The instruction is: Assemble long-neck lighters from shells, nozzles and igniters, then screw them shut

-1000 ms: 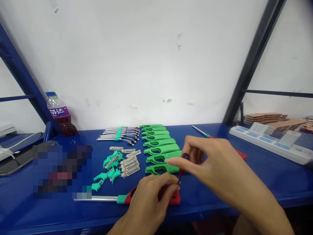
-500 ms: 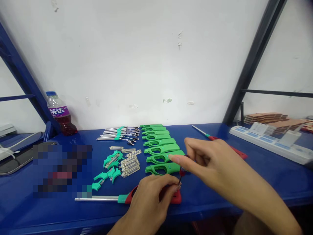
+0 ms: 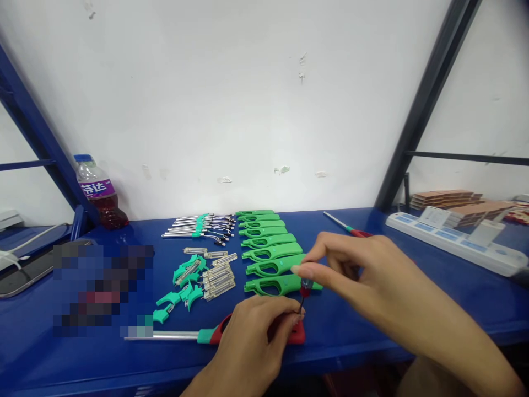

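Observation:
A red long-nosed lighter (image 3: pixel 298 333) with a silver tube and teal collar lies near the table's front edge. My left hand (image 3: pixel 257 333) is closed over its red body, covering the middle of it. Its thumb and forefinger meet around the tip of a small screwdriver (image 3: pixel 306 289), which stands nearly upright over the lighter's handle end. My right hand (image 3: pixel 363 275) pinches the top of the screwdriver between thumb and forefinger. Whether the tip sits in a screw is hidden by my fingers. Just beyond lie green lighter shells (image 3: pixel 273 285) in a column.
Teal trigger pieces (image 3: pixel 188 295), clear fuel tanks (image 3: pixel 219 282) and metal lighter tubes (image 3: pixel 192 225) lie left of the shells. Another red lighter (image 3: pixel 357 232) is behind my right hand. A power strip (image 3: pixel 446 240) runs along the right; a drink bottle (image 3: pixel 101 193) stands at back left.
My right thumb and forefinger have drawn together at the screwdriver's top, and more of its handle shows. My left hand and the lighter stay in place; the view shifts slightly.

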A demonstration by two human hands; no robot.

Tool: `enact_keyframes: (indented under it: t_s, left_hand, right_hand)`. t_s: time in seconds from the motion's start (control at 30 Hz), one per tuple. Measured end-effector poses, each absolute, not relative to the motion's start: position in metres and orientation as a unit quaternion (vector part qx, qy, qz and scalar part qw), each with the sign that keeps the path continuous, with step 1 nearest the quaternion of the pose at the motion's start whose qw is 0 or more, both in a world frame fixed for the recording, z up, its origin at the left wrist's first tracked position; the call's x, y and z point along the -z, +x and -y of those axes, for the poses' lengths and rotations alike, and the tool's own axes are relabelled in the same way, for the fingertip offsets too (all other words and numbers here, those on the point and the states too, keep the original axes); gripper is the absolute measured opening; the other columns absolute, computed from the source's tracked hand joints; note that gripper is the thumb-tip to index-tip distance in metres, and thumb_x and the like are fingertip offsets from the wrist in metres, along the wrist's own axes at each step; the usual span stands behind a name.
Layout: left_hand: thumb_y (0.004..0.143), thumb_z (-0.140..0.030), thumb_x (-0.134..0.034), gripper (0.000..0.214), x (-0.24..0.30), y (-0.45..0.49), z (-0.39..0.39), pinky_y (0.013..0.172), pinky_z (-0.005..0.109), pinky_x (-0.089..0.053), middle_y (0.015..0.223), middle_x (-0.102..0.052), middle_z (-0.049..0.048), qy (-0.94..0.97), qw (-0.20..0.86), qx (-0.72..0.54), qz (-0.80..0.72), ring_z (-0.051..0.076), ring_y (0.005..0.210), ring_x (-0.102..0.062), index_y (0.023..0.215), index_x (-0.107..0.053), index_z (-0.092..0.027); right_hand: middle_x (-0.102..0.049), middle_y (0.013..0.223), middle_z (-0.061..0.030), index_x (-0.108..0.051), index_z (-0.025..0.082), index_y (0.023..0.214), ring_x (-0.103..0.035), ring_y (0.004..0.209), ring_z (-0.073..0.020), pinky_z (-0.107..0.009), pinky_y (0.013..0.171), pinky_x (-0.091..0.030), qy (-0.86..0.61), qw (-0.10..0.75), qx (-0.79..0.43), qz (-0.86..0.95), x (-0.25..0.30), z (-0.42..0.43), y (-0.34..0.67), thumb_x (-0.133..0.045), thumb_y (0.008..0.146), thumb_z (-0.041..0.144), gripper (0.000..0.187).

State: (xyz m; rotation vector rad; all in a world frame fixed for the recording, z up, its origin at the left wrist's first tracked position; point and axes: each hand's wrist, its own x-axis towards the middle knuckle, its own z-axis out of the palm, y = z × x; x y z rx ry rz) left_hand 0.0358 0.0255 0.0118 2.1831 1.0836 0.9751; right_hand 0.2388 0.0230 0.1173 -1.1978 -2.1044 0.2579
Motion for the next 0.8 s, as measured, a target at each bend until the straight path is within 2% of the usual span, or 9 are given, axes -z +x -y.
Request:
enact_keyframes:
  t_s: [0.1,0.17,0.23,0.27,0.37,0.47,0.6,0.7,0.8]
  left_hand:
    - [0.105,-0.019,-0.059,0.023,-0.0115,0.0361,-0.0260,0.078,0.023,-0.048,0.093,-0.083,-0.0052,0.803,0.254,-0.367,-0.395,0.015,0.084,-0.075,0.094,-0.077,-0.027]
    - [0.105,-0.019,-0.059,0.023,-0.0121,0.0362,-0.0262,0.079,0.022,-0.049,0.094,-0.083,-0.0052,0.800,0.262,-0.369,-0.395,0.015,0.085,-0.076,0.092,-0.077,-0.026]
    - [0.105,-0.020,-0.059,0.024,-0.0128,0.0363,-0.0266,0.079,0.022,-0.049,0.095,-0.084,-0.0051,0.800,0.266,-0.368,-0.393,0.015,0.085,-0.076,0.091,-0.076,-0.026]
    - [0.106,-0.020,-0.059,0.024,-0.0131,0.0363,-0.0268,0.079,0.022,-0.049,0.095,-0.084,-0.0050,0.801,0.265,-0.367,-0.392,0.015,0.085,-0.076,0.090,-0.076,-0.026]
    - [0.106,-0.020,-0.058,0.025,-0.0128,0.0366,-0.0275,0.079,0.023,-0.049,0.094,-0.083,-0.0049,0.804,0.256,-0.363,-0.395,0.015,0.084,-0.076,0.089,-0.076,-0.026]
    - [0.105,-0.019,-0.059,0.024,-0.0114,0.0369,-0.0274,0.079,0.024,-0.049,0.094,-0.084,-0.0049,0.805,0.251,-0.363,-0.397,0.016,0.085,-0.076,0.091,-0.078,-0.027]
    - [0.105,-0.019,-0.061,0.024,-0.0105,0.0375,-0.0267,0.076,0.024,-0.049,0.094,-0.084,-0.0040,0.805,0.253,-0.367,-0.392,0.017,0.084,-0.077,0.097,-0.081,-0.028]
    - [0.104,-0.020,-0.061,0.024,-0.0117,0.0378,-0.0267,0.074,0.025,-0.049,0.093,-0.084,-0.0038,0.804,0.253,-0.373,-0.387,0.017,0.082,-0.076,0.099,-0.083,-0.029]
    - [0.104,-0.019,-0.061,0.023,-0.0127,0.0373,-0.0265,0.077,0.024,-0.050,0.093,-0.084,-0.0028,0.805,0.254,-0.371,-0.387,0.017,0.085,-0.077,0.098,-0.082,-0.026]
  right_hand:
    - [-0.049,0.044,0.0108,-0.054,0.025,0.064,-0.040,0.039,-0.0097,-0.026,0.039,-0.024,-0.478,0.362,-0.103,0.794,-0.1169,-0.0239,0.2359,-0.081,0.093,0.055,0.050]
    - [-0.058,0.051,0.0107,-0.065,0.026,0.078,-0.050,0.044,-0.0103,-0.023,0.040,-0.032,-0.474,0.372,-0.104,0.791,-0.1174,-0.0232,0.2372,-0.081,0.094,0.052,0.035]
    - [-0.073,0.072,0.0091,-0.075,0.032,0.109,-0.063,0.058,-0.0116,-0.021,0.054,-0.047,-0.450,0.388,-0.094,0.799,-0.1183,-0.0222,0.2401,-0.077,0.100,0.045,0.016]
    - [-0.078,0.086,0.0076,-0.075,0.036,0.120,-0.069,0.069,-0.0124,-0.022,0.065,-0.053,-0.430,0.393,-0.090,0.807,-0.1188,-0.0219,0.2415,-0.073,0.103,0.041,0.018]
    - [-0.082,0.110,0.0052,-0.079,0.036,0.115,-0.076,0.097,-0.0146,-0.024,0.088,-0.056,-0.382,0.393,-0.107,0.829,-0.1196,-0.0228,0.2426,-0.067,0.106,0.028,0.016]
    - [-0.081,0.086,0.0056,-0.078,0.029,0.090,-0.074,0.078,-0.0142,-0.022,0.069,-0.055,-0.408,0.382,-0.143,0.817,-0.1194,-0.0251,0.2383,-0.076,0.100,0.031,0.011]
    - [-0.063,0.055,0.0095,-0.061,0.025,0.074,-0.056,0.049,-0.0117,-0.023,0.043,-0.038,-0.475,0.360,-0.153,0.788,-0.1172,-0.0250,0.2345,-0.087,0.090,0.046,0.036]
    - [-0.079,0.085,0.0077,-0.073,0.032,0.106,-0.070,0.067,-0.0135,-0.021,0.056,-0.052,-0.459,0.377,-0.138,0.792,-0.1152,-0.0226,0.2390,-0.089,0.088,0.040,0.026]
    - [-0.081,0.124,0.0067,-0.074,0.043,0.129,-0.077,0.107,-0.0177,-0.027,0.090,-0.060,-0.406,0.376,-0.130,0.822,-0.1152,-0.0214,0.2438,-0.075,0.101,0.033,0.029]
